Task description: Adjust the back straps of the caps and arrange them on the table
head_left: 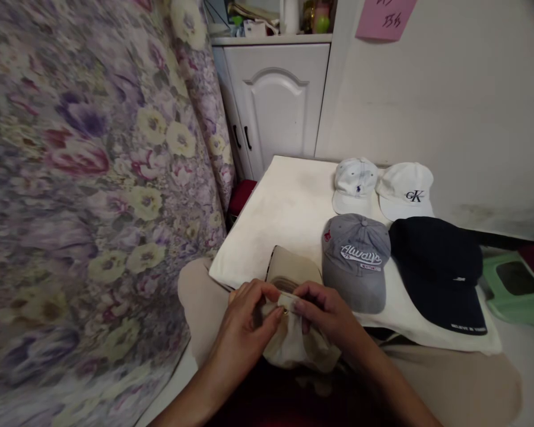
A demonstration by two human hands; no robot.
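A beige baseball cap [296,264] lies in front of me, its brim pointing away and its crown close to my lap. My left hand [251,314] pinches the cap's back strap near a small gold-coloured buckle. On the other side of the strap, my right hand [323,308] is closed on the cap with thumb and fingertips. The fingers partly cover the strap. Right of the cap lies a grey cap [360,237] with white "Always" lettering, apart from my right hand.
A dark navy cap [440,255], a white "CK" cap [404,178] and a pale cap with a small blue emblem [353,175] sit on the cream-covered table [258,225]. A floral curtain [115,196] hangs at left. A green plastic stool [502,267] stands at right.
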